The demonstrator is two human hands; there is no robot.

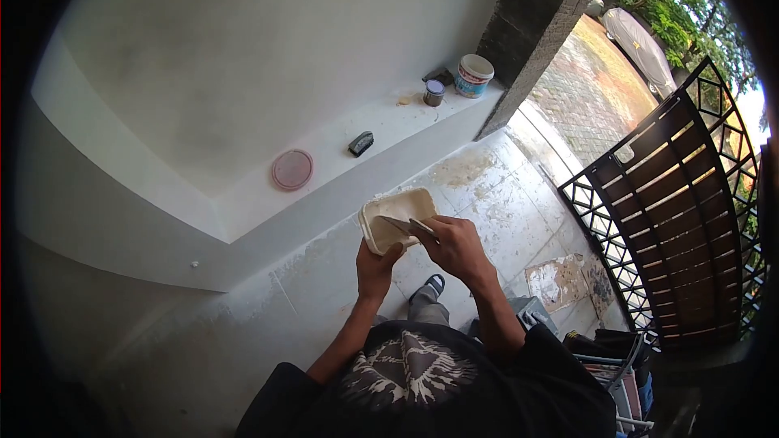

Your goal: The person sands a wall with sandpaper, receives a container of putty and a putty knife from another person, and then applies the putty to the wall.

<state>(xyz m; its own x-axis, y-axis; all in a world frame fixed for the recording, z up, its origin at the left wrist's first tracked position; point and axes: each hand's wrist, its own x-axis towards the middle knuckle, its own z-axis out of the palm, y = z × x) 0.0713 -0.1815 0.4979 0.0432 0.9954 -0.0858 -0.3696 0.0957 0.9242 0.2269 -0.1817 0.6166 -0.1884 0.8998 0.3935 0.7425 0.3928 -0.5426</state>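
Observation:
A cream plastic tub point(423, 199) is tilted in front of my chest, with whitish smears on its inner walls. Its near left side rests in my left hand point(376, 272), whose fingers curl around the bottom and thumb lies along the near rim. My right hand point(459, 250) is closed around the handle of a putty knife point(394, 225). The knife's blade reaches down into the tub, against the inner wall. What lies under the right fingers is hidden.
Along the white ledge point(324, 182) sit a pink round lid point(292, 170), a small black block point(361, 143), a dark tin point(434, 94) and a paint bucket point(474, 78). A slatted metal gate point(673, 219) stands at right. Stained paper point(556, 282) lies on the tiles.

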